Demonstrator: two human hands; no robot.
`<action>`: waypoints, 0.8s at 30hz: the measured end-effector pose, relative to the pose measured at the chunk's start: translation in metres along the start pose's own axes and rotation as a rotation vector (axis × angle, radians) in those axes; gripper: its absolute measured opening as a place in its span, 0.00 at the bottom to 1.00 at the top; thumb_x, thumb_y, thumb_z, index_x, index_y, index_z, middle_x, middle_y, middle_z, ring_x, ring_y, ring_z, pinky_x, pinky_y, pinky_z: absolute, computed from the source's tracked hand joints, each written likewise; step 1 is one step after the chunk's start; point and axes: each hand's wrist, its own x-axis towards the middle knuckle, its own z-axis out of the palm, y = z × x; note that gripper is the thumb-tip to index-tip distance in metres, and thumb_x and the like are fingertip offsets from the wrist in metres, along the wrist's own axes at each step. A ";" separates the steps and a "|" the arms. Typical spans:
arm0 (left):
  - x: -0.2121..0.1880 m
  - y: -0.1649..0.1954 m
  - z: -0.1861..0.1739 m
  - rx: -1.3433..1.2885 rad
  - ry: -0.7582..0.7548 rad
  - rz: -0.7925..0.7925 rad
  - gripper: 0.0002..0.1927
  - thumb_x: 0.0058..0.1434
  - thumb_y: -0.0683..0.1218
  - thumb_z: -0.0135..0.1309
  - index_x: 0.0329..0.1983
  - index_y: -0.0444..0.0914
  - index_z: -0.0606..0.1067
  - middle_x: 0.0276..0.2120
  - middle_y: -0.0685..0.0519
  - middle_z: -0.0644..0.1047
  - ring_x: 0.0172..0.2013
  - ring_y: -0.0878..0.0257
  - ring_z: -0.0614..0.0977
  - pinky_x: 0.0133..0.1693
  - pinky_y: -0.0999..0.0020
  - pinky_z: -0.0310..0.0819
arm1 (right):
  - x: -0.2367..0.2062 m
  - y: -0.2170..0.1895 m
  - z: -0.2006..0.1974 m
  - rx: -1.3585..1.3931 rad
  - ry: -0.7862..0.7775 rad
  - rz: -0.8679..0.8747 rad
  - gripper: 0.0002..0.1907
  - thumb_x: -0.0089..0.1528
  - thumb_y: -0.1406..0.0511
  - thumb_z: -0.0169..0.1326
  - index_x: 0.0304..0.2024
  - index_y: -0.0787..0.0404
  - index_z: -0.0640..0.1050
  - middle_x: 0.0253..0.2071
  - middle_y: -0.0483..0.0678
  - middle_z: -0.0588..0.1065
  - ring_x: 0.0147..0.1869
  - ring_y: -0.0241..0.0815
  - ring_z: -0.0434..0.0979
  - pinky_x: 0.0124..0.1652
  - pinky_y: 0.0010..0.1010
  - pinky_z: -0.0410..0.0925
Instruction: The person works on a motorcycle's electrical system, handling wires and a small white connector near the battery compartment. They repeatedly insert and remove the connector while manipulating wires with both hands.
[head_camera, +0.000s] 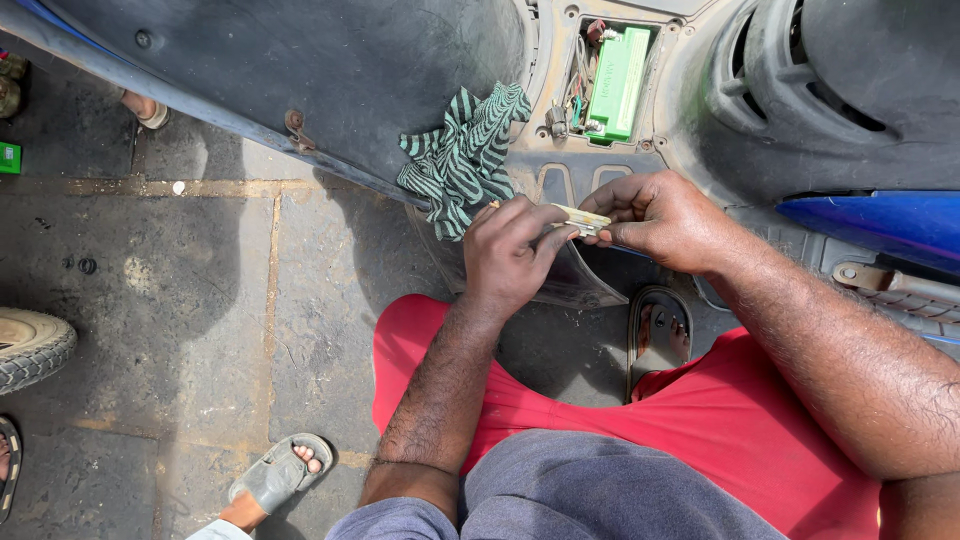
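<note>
My left hand (510, 255) and my right hand (660, 215) meet over a scooter's footboard, both pinching one small pale flat object (583, 219) between their fingertips. Just beyond the hands lies a green and black striped cloth (462, 155) on the dark floor panel (330, 70). Farther up, an open compartment holds a green battery (620, 80) with several wires (578, 85) beside it.
A blue body panel (880, 222) is at the right. My sandalled foot (660, 335) rests on the footboard, another foot (280, 475) on the stone paving (200, 300). A tyre (30, 345) pokes in from the left edge. A small green box (10, 157) lies far left.
</note>
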 end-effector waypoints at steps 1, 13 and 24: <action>-0.003 -0.001 0.003 -0.127 0.054 -0.075 0.09 0.63 0.45 0.66 0.43 0.39 0.78 0.33 0.59 0.75 0.35 0.68 0.78 0.38 0.68 0.73 | 0.000 0.000 0.000 -0.018 -0.001 -0.003 0.17 0.60 0.74 0.59 0.52 0.68 0.81 0.44 0.50 0.84 0.47 0.35 0.82 0.49 0.27 0.75; -0.021 -0.017 0.030 -0.695 -0.057 -0.558 0.14 0.64 0.39 0.61 0.52 0.30 0.77 0.34 0.59 0.77 0.35 0.77 0.76 0.37 0.80 0.72 | 0.000 -0.002 -0.002 0.109 -0.039 0.010 0.18 0.59 0.74 0.59 0.52 0.70 0.80 0.42 0.51 0.83 0.45 0.37 0.83 0.49 0.28 0.76; -0.027 -0.018 0.041 -0.736 -0.011 -0.597 0.08 0.65 0.38 0.59 0.45 0.30 0.77 0.38 0.52 0.81 0.40 0.72 0.82 0.43 0.75 0.77 | 0.002 0.006 -0.001 0.149 -0.068 -0.034 0.16 0.62 0.71 0.58 0.52 0.72 0.80 0.39 0.53 0.83 0.42 0.39 0.83 0.45 0.29 0.77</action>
